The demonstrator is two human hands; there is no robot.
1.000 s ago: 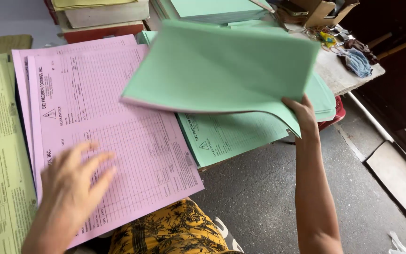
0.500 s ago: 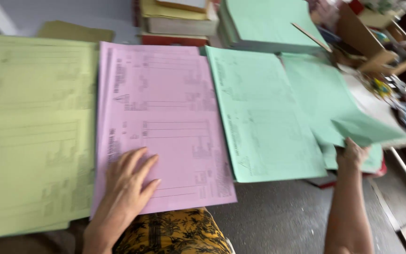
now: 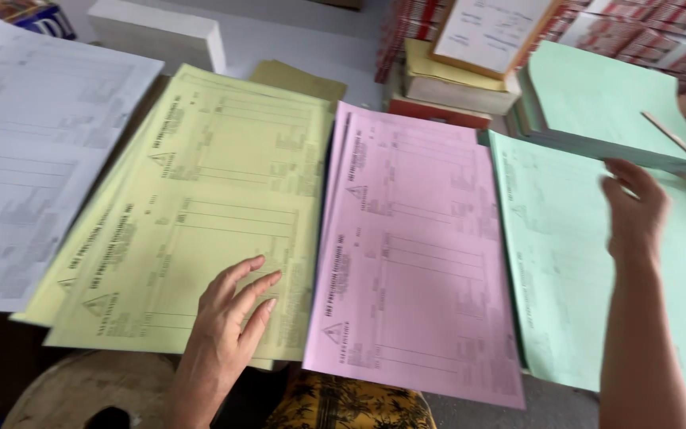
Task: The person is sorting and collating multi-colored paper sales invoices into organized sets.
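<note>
White forms (image 3: 37,159): at your far left, a printed stack lying flat, its right edge tucked under the yellow ones
Yellow forms (image 3: 208,206): a fanned stack just right of the white, tilted a little
Your left hand (image 3: 228,318): fingers spread, palm down on the lower right corner of the yellow forms, just beside the pink edge
Pink forms (image 3: 418,246): the middle stack, between yellow and green
Green forms (image 3: 553,262): right of the pink, lying flat
Your right hand (image 3: 635,210): fingers loosely open, resting on the green forms, pinching nothing
Green stack (image 3: 597,99): thicker pile behind, a thin stick (image 3: 680,143) across it
</note>
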